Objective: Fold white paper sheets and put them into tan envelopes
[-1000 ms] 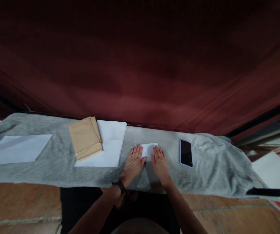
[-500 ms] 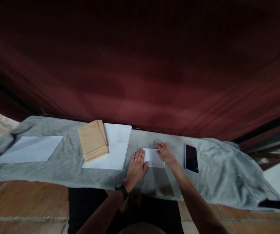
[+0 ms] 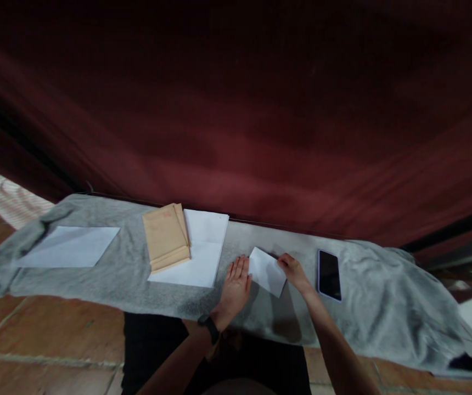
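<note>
A small white folded sheet of paper [image 3: 267,272] lies slanted on the grey cloth between my hands. My right hand [image 3: 292,270] pinches its right edge, fingers closed on it. Flat beside its left edge rests my left hand [image 3: 236,284], fingers stretched out and a dark watch on the wrist. Whether the left fingertips touch the paper I cannot tell for sure. Left of that hand is a stack of white paper [image 3: 207,252], partly covered by several brown envelopes [image 3: 168,236].
A phone [image 3: 329,275] in a pale case lies right of my right hand. Another white sheet [image 3: 71,247] is at the far left of the grey cloth [image 3: 367,307]. A dark red surface [image 3: 236,181] rises behind the cloth's back edge.
The folded paper has turned from straight to slanted, its right side now nearer me. My right hand has gone from resting at its top corner to pinching its right edge.
</note>
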The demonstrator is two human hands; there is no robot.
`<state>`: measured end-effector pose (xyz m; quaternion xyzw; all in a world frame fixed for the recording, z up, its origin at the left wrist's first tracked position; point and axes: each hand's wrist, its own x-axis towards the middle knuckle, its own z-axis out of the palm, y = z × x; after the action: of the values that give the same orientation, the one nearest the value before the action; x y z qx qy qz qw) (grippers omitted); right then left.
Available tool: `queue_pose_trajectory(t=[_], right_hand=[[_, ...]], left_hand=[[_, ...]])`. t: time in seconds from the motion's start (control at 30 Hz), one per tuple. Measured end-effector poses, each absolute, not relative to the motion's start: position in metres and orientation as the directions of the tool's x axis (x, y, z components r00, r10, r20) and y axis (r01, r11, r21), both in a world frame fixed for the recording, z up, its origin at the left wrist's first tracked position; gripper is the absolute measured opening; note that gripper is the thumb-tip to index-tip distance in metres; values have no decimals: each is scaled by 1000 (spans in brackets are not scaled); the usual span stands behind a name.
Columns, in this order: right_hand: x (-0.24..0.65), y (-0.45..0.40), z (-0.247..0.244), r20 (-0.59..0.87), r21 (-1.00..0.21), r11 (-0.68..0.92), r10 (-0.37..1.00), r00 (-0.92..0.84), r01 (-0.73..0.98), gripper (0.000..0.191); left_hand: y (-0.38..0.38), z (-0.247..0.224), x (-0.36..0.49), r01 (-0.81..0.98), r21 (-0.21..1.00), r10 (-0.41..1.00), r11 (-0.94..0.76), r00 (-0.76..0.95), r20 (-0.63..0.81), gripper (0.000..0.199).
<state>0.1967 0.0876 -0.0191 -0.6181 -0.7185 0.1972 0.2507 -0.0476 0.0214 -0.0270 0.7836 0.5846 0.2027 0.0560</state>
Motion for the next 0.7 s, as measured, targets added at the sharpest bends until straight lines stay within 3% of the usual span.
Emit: queue_pose_trajectory(t=[0.17, 0.5, 0.7], right_hand=[[194, 82, -21, 175, -644, 191, 979, -100, 741, 23], [173, 99, -22, 200, -632, 232, 971, -133, 739, 20], [154, 78, -30, 265, -660, 187, 964, -7, 728, 35]], left_hand=[[18, -20, -44, 886, 343, 931, -313, 214, 296, 52], [15, -11, -17, 756, 186, 776, -628, 589, 226, 55], [19, -10, -15, 720, 123, 727, -683, 654, 207, 58]])
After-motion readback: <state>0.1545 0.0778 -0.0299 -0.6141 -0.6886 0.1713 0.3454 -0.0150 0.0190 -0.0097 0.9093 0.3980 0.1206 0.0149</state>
